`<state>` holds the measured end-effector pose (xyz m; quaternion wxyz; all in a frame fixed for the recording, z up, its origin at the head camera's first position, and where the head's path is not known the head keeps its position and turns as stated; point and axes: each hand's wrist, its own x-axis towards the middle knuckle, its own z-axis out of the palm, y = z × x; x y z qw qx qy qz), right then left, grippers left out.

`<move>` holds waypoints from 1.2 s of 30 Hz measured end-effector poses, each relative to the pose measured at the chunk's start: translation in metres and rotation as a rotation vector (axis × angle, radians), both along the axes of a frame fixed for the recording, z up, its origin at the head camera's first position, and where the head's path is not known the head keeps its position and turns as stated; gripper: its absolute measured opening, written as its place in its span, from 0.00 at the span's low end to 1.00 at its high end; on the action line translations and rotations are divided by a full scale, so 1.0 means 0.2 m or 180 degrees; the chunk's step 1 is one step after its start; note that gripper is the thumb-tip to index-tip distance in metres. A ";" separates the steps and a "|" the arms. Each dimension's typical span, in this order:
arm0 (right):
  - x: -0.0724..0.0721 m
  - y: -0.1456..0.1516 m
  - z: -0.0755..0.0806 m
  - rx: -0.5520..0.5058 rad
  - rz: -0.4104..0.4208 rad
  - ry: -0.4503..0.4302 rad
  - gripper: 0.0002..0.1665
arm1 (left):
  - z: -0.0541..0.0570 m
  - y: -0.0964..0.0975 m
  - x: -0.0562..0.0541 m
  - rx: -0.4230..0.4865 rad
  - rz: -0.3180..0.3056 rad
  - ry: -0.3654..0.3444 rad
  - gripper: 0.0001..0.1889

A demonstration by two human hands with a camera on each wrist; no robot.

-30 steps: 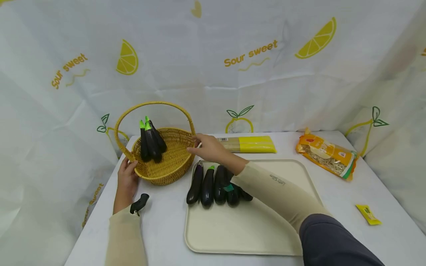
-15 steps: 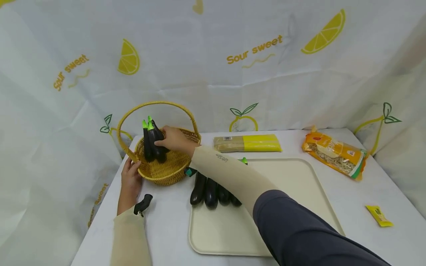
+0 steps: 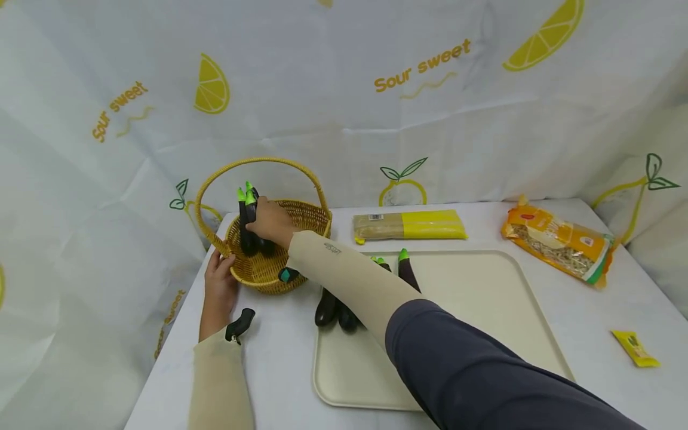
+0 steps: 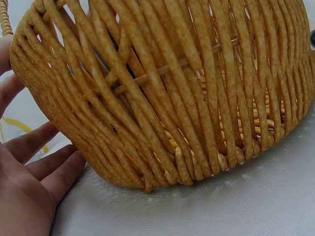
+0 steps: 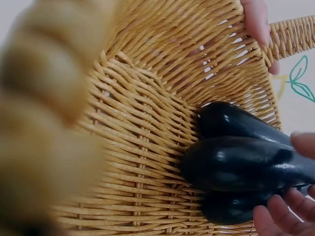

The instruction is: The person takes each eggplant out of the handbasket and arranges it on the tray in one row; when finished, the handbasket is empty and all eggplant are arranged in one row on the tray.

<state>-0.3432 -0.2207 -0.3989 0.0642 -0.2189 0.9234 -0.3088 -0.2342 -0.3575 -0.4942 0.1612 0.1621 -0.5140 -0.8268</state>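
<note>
A wicker basket (image 3: 317, 220) with a tall arched handle stands at the back left, holding three dark eggplants (image 5: 236, 162) with bright green stems that lean together on its left side. My left hand (image 3: 219, 283) holds the basket's left rim beside the handle's foot; in the left wrist view its fingers spread along the woven wall (image 4: 162, 93). Reaching into the basket, my right hand (image 3: 273, 222) grips an eggplant, thumb on one side and curled fingers on the other. Several more eggplants (image 3: 326, 309) lie on the cream tray (image 3: 473, 286), partly hidden by the right forearm.
Behind the tray lies a yellow-ended pack of noodles (image 3: 411, 225). An orange food bag (image 3: 561, 242) rests at the back right, and a small yellow packet (image 3: 635, 348) farther forward. A white printed curtain (image 3: 344, 107) hangs behind the table.
My right hand has left the basket's right rim and moved left to the eggplants inside. My left hand stays on the rim. The view has shifted slightly.
</note>
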 end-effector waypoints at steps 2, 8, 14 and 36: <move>0.00 0.00 0.00 0.0052 0.0002 0.0022 0.41 | 0.00 0.00 0.00 -0.0010 0.0003 0.0017 0.28; 0.01 0.05 -0.01 -0.0123 -0.0061 -0.0049 0.34 | 0.00 0.02 0.00 -0.0060 -0.0015 0.0017 0.28; 0.03 0.17 0.02 -0.0384 -0.0088 -0.0094 0.33 | 0.01 0.04 -0.01 -0.0046 -0.0126 0.0116 0.30; 0.22 0.94 0.24 -0.0932 0.0625 0.0264 0.36 | 0.02 0.01 0.04 0.0024 -0.0126 0.0021 0.30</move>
